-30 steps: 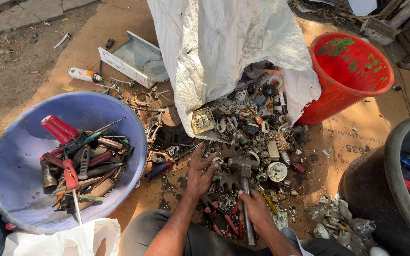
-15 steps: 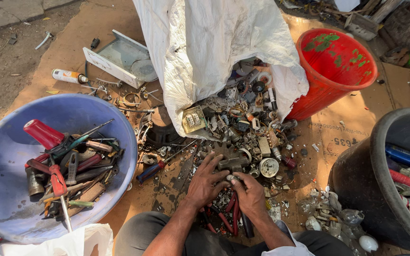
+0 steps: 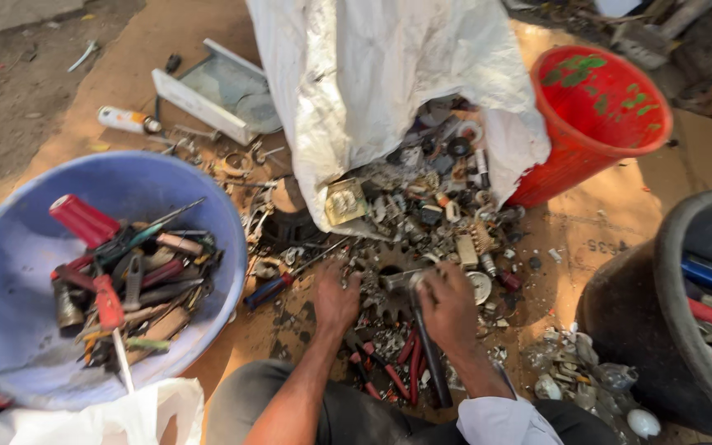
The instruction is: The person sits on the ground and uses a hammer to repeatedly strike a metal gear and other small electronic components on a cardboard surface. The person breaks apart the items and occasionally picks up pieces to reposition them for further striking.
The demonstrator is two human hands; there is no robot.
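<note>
Above the scrap pile (image 3: 422,222), right hand (image 3: 447,309) now grips the hammer (image 3: 426,346); left hand (image 3: 335,301), open, has shifted beside it.

- Support surface: flattened brown cardboard (image 3: 595,239) laid over bare dirt ground (image 3: 10,99).
- Landmark: white sack (image 3: 389,91), lying open on the cardboard.
- Below the sack mouth: heap of scrap metal parts (image 3: 430,222).
- Left of the sack: shallow white tray (image 3: 216,91); lower left, blue basin (image 3: 10,272).
- Right of the sack: red bucket (image 3: 595,124); lower right, black tub (image 3: 661,305).
</note>
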